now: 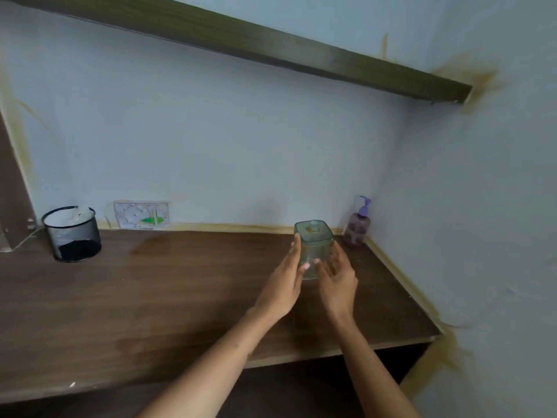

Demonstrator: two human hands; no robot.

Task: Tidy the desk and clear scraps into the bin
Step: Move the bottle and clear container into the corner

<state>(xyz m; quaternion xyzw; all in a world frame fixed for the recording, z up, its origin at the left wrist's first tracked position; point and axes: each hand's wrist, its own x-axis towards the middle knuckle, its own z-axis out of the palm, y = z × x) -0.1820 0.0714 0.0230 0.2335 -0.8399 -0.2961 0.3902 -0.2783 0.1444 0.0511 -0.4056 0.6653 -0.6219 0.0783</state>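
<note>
From the head view, a person's two bare arms reach forward over a brown wooden desk (180,297). Between the hands stands a clear green glass jar (313,242) with a square top. It sits upright on the desk, toward the back right part, near the wall.

The left hand (283,285) is on the left side of the jar. Its fingers are straight and lie flat against the glass. The right hand (337,276) is on the right side of the jar. Its fingers are also mostly straight and spread a little, just beside or touching the glass; the picture is too blurry there to be sure. Neither grip is closed around the jar: both hands are released, with the palms facing each other and the jar in the middle.

Just behind and to the right of the jar, in the corner, stands a purple pump bottle (358,227). It is near the jar but apart from it.

Far to the left, at the back of the desk, stands a black mesh bin (72,236) with something white inside it. It is well apart from the hands.

A small picture card (141,214) leans on the pale blue wall between the bin and the jar. A dark wooden shelf (271,46) runs across the wall above.
</note>
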